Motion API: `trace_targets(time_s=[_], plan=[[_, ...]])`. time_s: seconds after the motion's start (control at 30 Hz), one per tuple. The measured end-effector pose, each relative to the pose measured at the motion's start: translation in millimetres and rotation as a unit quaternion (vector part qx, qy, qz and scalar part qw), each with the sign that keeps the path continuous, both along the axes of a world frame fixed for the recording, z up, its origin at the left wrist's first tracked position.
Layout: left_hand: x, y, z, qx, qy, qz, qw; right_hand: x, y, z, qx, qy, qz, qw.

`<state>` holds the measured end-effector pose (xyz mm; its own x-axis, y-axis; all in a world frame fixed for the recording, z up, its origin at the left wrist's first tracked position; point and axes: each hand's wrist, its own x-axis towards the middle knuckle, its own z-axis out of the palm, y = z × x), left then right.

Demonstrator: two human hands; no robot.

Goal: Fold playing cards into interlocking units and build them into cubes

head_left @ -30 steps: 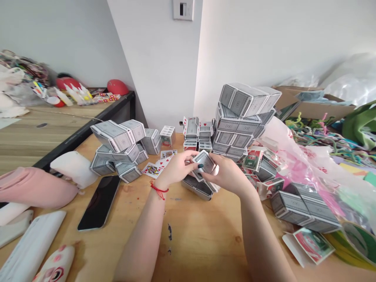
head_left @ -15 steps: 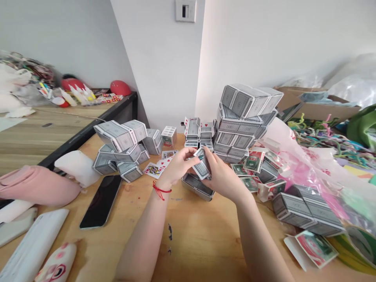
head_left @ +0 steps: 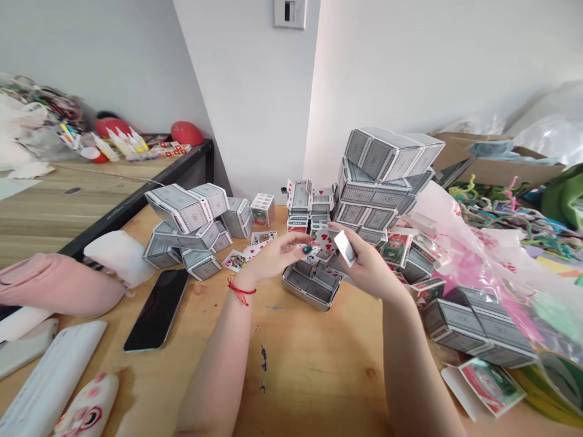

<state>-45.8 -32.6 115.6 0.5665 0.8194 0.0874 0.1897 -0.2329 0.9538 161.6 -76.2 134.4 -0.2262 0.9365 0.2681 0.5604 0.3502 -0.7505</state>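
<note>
My right hand (head_left: 370, 267) is closed on playing cards (head_left: 326, 243); a face with red hearts shows, and one card stands tilted by the thumb. Just to the left, my left hand (head_left: 276, 255) has its fingers stretched out and thumb apart, close to the hearts card. Below both hands an open-topped box (head_left: 310, 290), folded from grey-backed cards, sits on the wooden table (head_left: 310, 370). Loose face-up cards (head_left: 235, 261) lie beyond my left wrist. Behind my hands stand a small card stack (head_left: 299, 197) and a tall tower of card blocks (head_left: 378, 182).
More card blocks (head_left: 189, 209) are piled on the left near a black phone (head_left: 157, 309) and a pink pouch (head_left: 59, 285). To the right lie green-and-red card boxes (head_left: 492, 385), a long card block (head_left: 478, 331), yellow tape (head_left: 555, 382) and pink plastic (head_left: 483, 243).
My hands have moved apart, the right one shifting rightward with the cards. The cards have turned, so a hearts face now shows where grey backs did. My left hand has come off them.
</note>
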Motion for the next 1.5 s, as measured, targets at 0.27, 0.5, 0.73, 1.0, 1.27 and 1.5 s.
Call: trace_targets(time_s=[0.27, 0.5, 0.73, 1.0, 1.27, 1.5], plan=[[-22.9, 14.3, -36.8, 0.038, 0.237, -0.115, 0.964, 15.1, 6.2, -4.7, -0.005, 0.152, -0.081, 0.985], [-13.6, 13.1, -33.7, 0.005, 0.189, -0.103, 0.977, 20.1, 5.7, -3.6, -0.163, 0.316, -0.072, 0.932], [-15.1, 4.2, -17.3, -0.014, 0.085, -0.101, 0.991, 22.4, 7.8, -2.9, -0.027, 0.265, -0.11, 0.958], [-12.0, 0.1, 0.8, 0.021, -0.051, -0.024, 0.998, 4.7, 8.4, -9.9, 0.024, 0.053, -0.008, 0.998], [-2.2, -7.7, 14.4, -0.003, -0.148, -0.002, 0.989, -18.1, 3.3, -5.2, 0.088, -0.004, 0.057, 0.994], [5.4, -12.0, 17.6, -0.001, -0.149, 0.078, 0.986, -30.6, -2.5, -2.2, 0.111, -0.024, 0.057, 0.992]])
